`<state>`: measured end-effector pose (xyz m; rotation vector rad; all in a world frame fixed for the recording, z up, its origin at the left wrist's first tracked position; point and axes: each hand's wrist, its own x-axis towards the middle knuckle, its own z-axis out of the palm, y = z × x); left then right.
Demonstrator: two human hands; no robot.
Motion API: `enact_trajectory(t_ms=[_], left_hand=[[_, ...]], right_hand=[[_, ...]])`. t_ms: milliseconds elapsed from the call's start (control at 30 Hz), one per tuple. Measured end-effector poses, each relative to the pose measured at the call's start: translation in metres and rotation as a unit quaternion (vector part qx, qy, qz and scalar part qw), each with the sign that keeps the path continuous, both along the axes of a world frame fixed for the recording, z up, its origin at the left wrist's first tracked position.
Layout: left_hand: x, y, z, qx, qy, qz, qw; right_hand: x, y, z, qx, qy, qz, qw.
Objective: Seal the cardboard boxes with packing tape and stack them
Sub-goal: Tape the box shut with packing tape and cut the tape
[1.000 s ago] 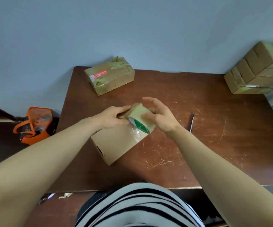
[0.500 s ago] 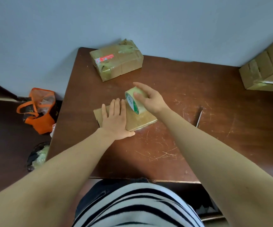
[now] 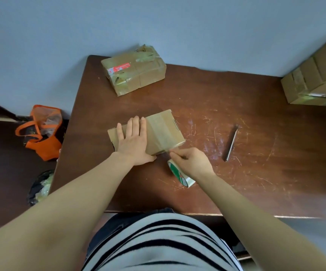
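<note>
Head view: scratched brown table (image 3: pixel 256 173); stacked cardboard boxes (image 3: pixel 318 79) at far right; taped box (image 3: pixel 136 73) at far left corner; flat cardboard box (image 3: pixel 164 132) mid-table, pressed under flat, straight-fingered left hand (image 3: pixel 132 141); right hand (image 3: pixel 193 163) just beside its near edge, curled round tape roll (image 3: pixel 179 175).

Box stack (image 3: pixel 314 81) cut off by right edge. Left hand (image 3: pixel 133 142) covers left part of box (image 3: pixel 164 130) top. Tape roll (image 3: pixel 179 174) half hidden under right hand (image 3: pixel 192 163). Red label (image 3: pixel 121 67) text unreadable. Thin tool (image 3: pixel 231 143) unidentifiable.
</note>
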<state>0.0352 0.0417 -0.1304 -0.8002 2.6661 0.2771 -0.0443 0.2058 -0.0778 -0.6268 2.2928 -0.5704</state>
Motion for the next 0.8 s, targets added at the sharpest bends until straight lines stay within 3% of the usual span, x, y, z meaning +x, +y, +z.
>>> enact_trajectory(t_ms=[100,200,267,400,600,733,800], left_hand=[[-0.001,-0.002,0.003,0.021,-0.016,0.002,1.000],[-0.002,-0.005,0.012,0.091,-0.042,0.014,0.995],[-0.009,-0.007,0.021,0.116,-0.005,0.030,0.993],[-0.043,0.011,0.018,0.041,0.103,0.012,0.994],[-0.058,0.019,-0.013,0.016,0.047,-0.007,0.999],[-0.045,0.029,-0.015,-0.035,0.080,-0.142,0.986],[-0.043,0.028,-0.014,-0.021,0.057,-0.164,0.985]], right_hand=[[-0.006,-0.017,-0.009,0.059,-0.009,0.026,0.998],[-0.009,-0.023,-0.014,0.057,-0.031,0.011,0.998],[-0.010,-0.022,-0.015,0.047,-0.042,-0.003,0.998],[-0.007,-0.024,-0.012,0.050,-0.058,-0.044,0.996],[-0.008,-0.022,-0.009,0.050,-0.100,-0.045,0.993],[-0.012,-0.025,-0.005,0.051,-0.107,-0.027,0.993],[-0.013,-0.026,-0.002,0.048,-0.105,-0.035,0.993]])
